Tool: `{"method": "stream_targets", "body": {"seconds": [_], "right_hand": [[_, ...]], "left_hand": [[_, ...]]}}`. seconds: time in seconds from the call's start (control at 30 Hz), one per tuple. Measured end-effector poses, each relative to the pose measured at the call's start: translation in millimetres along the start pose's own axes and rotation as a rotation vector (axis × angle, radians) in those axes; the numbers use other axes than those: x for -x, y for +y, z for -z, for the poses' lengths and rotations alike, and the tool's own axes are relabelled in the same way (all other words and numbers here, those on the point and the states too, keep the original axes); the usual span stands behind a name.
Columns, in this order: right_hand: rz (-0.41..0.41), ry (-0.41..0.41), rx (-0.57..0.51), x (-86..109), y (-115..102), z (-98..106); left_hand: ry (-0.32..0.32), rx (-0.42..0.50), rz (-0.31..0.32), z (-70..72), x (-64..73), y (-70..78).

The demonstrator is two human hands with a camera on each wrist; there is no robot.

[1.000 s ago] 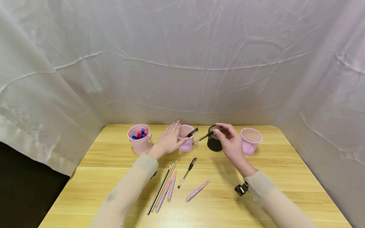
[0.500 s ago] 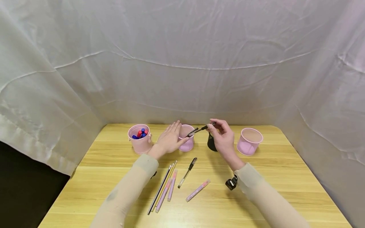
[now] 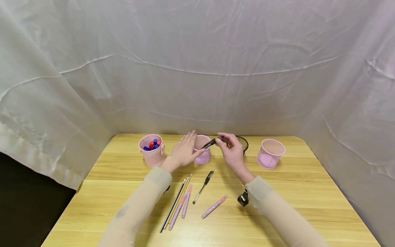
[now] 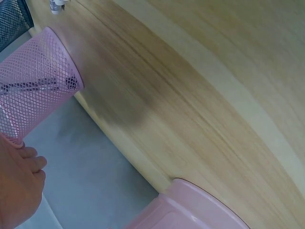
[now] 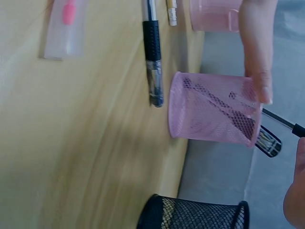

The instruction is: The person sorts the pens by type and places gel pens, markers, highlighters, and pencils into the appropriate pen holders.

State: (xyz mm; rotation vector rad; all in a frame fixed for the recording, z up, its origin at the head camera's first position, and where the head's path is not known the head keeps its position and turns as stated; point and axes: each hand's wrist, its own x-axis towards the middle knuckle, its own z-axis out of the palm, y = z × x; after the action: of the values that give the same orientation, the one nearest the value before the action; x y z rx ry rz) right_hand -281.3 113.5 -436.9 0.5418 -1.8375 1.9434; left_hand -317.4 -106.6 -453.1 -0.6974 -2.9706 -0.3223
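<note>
My left hand [image 3: 182, 151] rests on the rim of a pink mesh pen cup [image 3: 202, 159], its fingers straight in the head view. Inside this cup leans a black gel pen [image 5: 269, 141], its capped end sticking out over the rim. My right hand [image 3: 232, 151] pinches a second black gel pen [image 5: 281, 119], whose lower end reaches into the cup's mouth. A black mesh cup [image 5: 200, 212] stands beyond the right hand and is mostly hidden in the head view. Another black gel pen [image 3: 203, 187] lies on the table in front of the cup.
To the left, a pink bucket [image 3: 153, 158] holds red and blue pens. Another pink mesh cup [image 3: 268, 159] stands at right. Pencils [image 3: 173, 206] and purple highlighters [image 3: 214, 206] lie on the wooden table [image 3: 277, 206]. A grey curtain [image 3: 197, 96] surrounds the back.
My right hand has moved left with the pen, from in front of the black mesh cup to the pink mesh cup's mouth. My left hand has stayed on the rim.
</note>
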Motion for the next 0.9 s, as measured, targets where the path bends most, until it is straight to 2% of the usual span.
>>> {"method": "stream_targets", "body": {"seconds": [0.23, 0.47, 0.73, 0.8, 0.9], "right_hand": [[-0.037, 0.022, -0.010, 1.7, 15, -9], [-0.102, 0.039, 0.049, 6.5, 25, -15], [-0.103, -0.004, 0.135, 12.1, -3, -23], [-0.109, -0.007, 0.152, 12.9, -3, -24], [-0.113, 0.002, 0.173, 12.9, 11, -24]], "left_hand": [[0.012, -0.004, -0.006, 0.6, -0.2, -1.4], [0.013, -0.013, -0.018, -2.8, -0.3, -4.1], [0.013, -0.002, -0.014, -1.7, -0.1, -3.6], [0.013, -0.001, -0.014, -1.0, 0.3, -3.5], [0.012, -0.004, -0.014, -0.1, 0.7, -3.2]]}}
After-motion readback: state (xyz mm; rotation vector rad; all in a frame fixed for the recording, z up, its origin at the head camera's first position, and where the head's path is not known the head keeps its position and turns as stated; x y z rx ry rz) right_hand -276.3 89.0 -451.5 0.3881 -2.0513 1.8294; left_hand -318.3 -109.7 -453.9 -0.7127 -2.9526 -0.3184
